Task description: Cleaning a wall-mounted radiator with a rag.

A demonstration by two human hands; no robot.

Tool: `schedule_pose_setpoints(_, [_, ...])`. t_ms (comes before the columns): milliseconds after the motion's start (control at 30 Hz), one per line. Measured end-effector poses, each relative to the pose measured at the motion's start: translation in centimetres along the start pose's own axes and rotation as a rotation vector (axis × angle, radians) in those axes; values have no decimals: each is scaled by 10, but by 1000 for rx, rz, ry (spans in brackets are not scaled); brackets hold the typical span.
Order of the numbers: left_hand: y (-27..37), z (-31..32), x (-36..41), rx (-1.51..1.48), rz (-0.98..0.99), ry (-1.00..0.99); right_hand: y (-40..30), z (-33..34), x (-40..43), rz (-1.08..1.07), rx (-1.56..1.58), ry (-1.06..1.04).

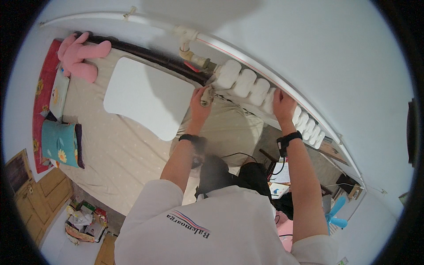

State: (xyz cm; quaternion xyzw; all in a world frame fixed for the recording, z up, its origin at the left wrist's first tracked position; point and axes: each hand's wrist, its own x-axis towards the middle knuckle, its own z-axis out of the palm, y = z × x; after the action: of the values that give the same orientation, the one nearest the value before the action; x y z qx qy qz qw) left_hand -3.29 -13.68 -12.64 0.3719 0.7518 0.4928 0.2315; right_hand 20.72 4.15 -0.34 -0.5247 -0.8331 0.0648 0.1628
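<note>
My left hand (199, 105) is closed around a bundled greyish-beige cloth (207, 96), close to the left end of a white column radiator (259, 92). Farther right, my right hand (284, 105) is at the radiator's columns, just under a white pipe (255, 59). Its fingertips are partly hidden, so whether they grip anything is unclear. A white folding-table top (147, 94) lies on the bed to the left of my left hand, its near edge curved inward. Both wrists wear black bands, and a cable hangs from the right one.
A beige-sheeted bed (109, 149) carries a pink plush toy (79, 56) and a teal flowered pillow (61, 142). Pipe fittings (190, 54) join the radiator at its left end. Papers (281, 174) and a blue-bladed fan (335, 217) are to the right. A filled box (87, 222) stands lower left.
</note>
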Motion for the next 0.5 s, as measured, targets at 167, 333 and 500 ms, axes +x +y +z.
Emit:
schedule_pose_setpoints(167, [38, -13, -2, -97, 172, 89, 1, 0, 0, 4, 48, 4])
schedule_pose_setpoints(333, [66, -26, 4, -179, 362, 152, -1, -2, 1, -31, 63, 21])
schedule_pose_setpoints(500, [79, -38, 17, -162, 347, 140, 0, -3, 1, 48, 74, -51])
